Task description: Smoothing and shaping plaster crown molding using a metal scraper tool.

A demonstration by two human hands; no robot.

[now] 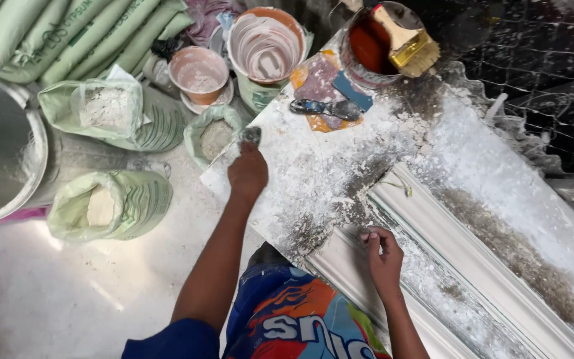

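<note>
A plaster-caked workboard (340, 166) lies over a dusty pale floor, with open green sacks of white powder (111, 206) and smeared mixing tubs (265, 45) beyond the reaching hand. The left hand (248, 174) is closed around the handle of a small putty knife (247, 137), its blade just past the knuckles at the board's edge. The right hand (384, 256) rests with fingers curled and pressing on a white plaster cornice moulding (453, 266), nothing gripped. The moulding looks long, ridged, chalky and crumb-strewn. Leaning hard there might chip a brittle ridge; the loaded blade could drip off the edge.
</note>
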